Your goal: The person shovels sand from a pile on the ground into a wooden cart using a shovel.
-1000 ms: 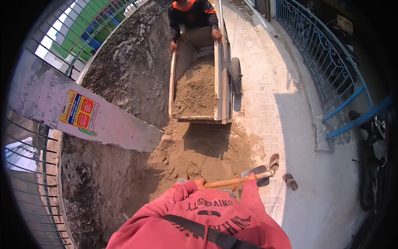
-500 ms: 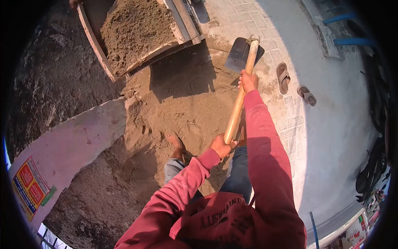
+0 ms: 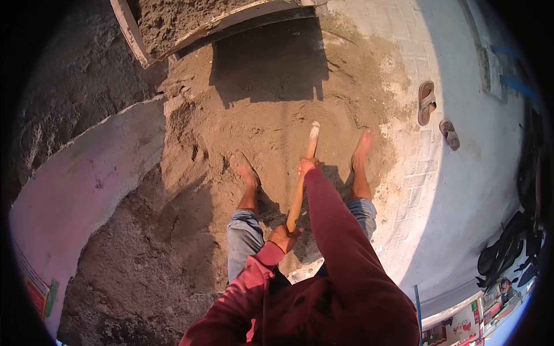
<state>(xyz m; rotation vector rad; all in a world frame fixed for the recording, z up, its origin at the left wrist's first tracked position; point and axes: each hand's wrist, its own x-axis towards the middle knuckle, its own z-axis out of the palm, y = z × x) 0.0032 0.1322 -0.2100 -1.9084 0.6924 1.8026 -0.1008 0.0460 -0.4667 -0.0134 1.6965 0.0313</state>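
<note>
Both my hands grip the wooden handle of a hoe (image 3: 298, 202), which slants forward over the sand between my feet. My left hand (image 3: 284, 236) is wrapped round the handle's near end, close to my body. Farther along the shaft, my right hand (image 3: 309, 165) is closed on it. The handle's pale far tip shows against the sand (image 3: 271, 135), and the blade is out of sight, apparently down in the sand. Beyond it stands a wooden-sided box (image 3: 231, 23) with a heap of sand (image 3: 173, 20) inside.
My bare feet stand apart on the sand, either side of the handle. To the right, a pair of sandals (image 3: 426, 104) lies on the paving near a pale wall (image 3: 479, 190). A broken, pinkish wall piece (image 3: 98, 167) and rough dark ground are on the left.
The hoe has swung down and toward me from the right, its blade passing from plain view to hidden at the sand. Both hands have kept their hold, and the view has tilted lower.
</note>
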